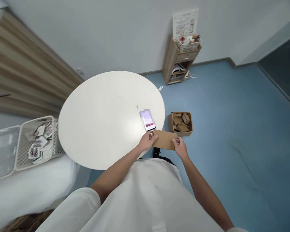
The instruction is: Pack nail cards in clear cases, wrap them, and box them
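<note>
A flat brown cardboard box (164, 140) is held level between my two hands, over the right edge of the round white table (99, 112). My left hand (148, 141) grips its left end, thumb on top and fingers mostly hidden beneath. At the right end my right hand (180, 147) closes on it in the same way. Just beyond the box, a phone (149, 126) lies on the table, its lit screen partly blurred out. A small thin object (137, 106) rests near the phone; its kind is too small to tell.
On the blue floor right of the table stands an open carton (180, 133) with several small cardboard boxes. A wooden cabinet (168, 61) with a basket (188, 47) on top is against the wall. White plastic baskets (18, 161) sit left of the table, near the curtain (26, 71).
</note>
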`<state>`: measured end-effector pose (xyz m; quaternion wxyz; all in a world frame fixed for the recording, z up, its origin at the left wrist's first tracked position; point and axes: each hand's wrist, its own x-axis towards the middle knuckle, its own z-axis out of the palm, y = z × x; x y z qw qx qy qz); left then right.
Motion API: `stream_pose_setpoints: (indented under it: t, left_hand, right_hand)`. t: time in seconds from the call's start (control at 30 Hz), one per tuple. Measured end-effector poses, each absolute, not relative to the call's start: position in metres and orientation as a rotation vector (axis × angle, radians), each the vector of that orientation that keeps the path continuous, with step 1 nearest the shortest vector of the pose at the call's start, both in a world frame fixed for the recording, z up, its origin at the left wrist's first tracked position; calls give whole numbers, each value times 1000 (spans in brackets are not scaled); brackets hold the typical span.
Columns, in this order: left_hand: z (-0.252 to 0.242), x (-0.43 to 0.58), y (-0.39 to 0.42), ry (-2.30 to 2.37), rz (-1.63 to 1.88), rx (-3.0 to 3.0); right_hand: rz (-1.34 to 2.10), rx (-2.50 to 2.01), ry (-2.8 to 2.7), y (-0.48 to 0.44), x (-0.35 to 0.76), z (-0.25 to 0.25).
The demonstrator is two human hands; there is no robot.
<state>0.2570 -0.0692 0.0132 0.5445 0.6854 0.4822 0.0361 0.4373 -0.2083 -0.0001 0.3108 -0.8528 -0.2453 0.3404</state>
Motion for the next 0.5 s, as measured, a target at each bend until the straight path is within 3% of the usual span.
stream_pose_setpoints:
  t: [0.3,0.5]
  left_hand:
    - [21,406,-72,708,67,1631]
    - [29,395,-69,644,102,1654]
  right_hand:
    - [512,-2225,-395,-247,538,-3]
    - [412,-2159,-422,-238,526,1]
